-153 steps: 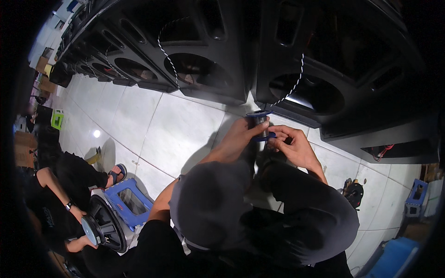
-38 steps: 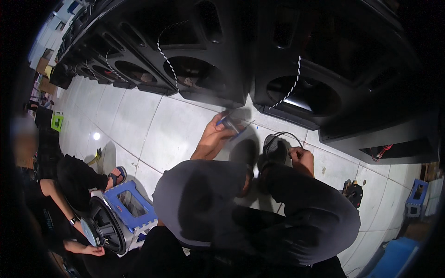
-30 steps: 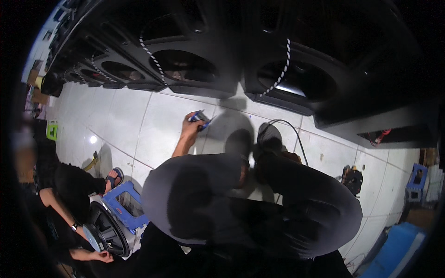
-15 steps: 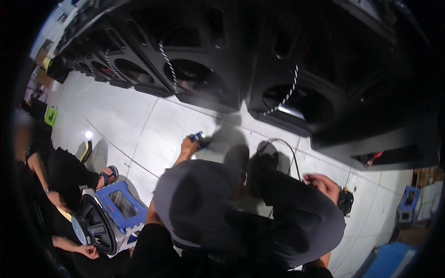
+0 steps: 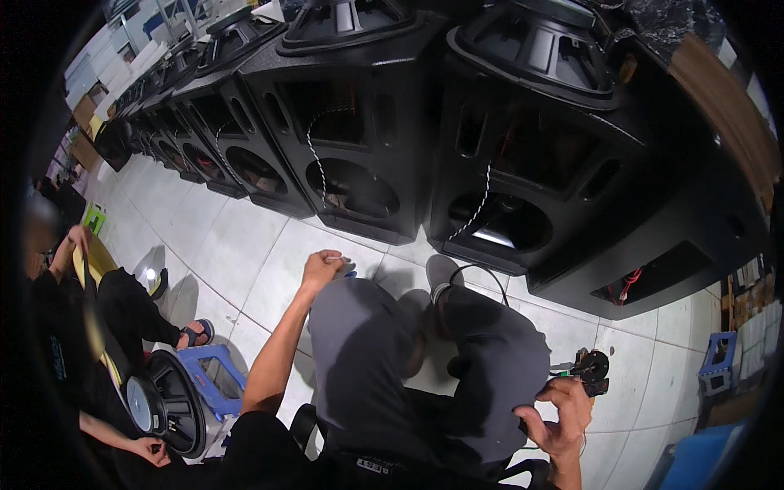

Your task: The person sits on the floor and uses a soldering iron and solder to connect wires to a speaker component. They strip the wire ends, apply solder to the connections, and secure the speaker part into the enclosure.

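Note:
I sit on a low seat with grey-trousered knees (image 5: 367, 351) in front of me. My left hand (image 5: 322, 268) reaches down to the floor tiles just past my left knee, closed, with a bit of a blue tool (image 5: 349, 273) showing under it. My right hand (image 5: 559, 411) is low at my right side, its fingers curled around thin wires that lead to a small black round part (image 5: 592, 369) on the floor. A black cable loop (image 5: 478, 273) lies by my grey shoe (image 5: 439, 273).
Large black speaker cabinets (image 5: 359, 139) (image 5: 539, 155) stand in a row ahead, with twisted black-and-white leads (image 5: 320, 163) hanging from their openings. At left another person holds a speaker driver (image 5: 163, 404) by a blue stool (image 5: 208, 380). A second blue stool (image 5: 719, 363) stands far right.
Both hands held the blue tool together in front of me; my left hand then took it down to the floor at left, and my right hand dropped to the wires at my right.

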{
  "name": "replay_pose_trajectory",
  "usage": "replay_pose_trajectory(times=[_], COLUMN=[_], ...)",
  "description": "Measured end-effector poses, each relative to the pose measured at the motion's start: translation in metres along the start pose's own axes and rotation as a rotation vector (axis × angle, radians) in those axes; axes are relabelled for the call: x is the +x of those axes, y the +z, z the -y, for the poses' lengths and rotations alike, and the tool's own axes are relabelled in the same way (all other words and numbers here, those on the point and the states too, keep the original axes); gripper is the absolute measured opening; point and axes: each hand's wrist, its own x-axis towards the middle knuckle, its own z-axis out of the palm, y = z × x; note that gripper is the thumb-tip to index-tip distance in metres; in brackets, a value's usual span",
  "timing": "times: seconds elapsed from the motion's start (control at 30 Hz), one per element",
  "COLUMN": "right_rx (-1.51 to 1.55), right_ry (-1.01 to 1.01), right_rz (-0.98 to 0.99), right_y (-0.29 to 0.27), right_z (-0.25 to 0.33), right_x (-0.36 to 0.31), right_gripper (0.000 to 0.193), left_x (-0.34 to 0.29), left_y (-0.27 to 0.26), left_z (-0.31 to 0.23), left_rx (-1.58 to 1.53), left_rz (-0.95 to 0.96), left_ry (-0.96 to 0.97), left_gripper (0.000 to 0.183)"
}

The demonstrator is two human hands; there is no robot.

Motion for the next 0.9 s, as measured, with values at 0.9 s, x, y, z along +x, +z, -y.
replay_pose_trajectory(times=[0.9], right_rx=[0.48], right_ry=[-0.034], right_rz=[0.432], right_y=[-0.015], right_z=[-0.001], right_x=[0.001], right_gripper=[0.009], left_x=[-0.287], left_y=[0.075], left_z=[-0.126], left_rx=[0.468], left_rz=[0.757], left_ry=[1.371], left_gripper=[0.03])
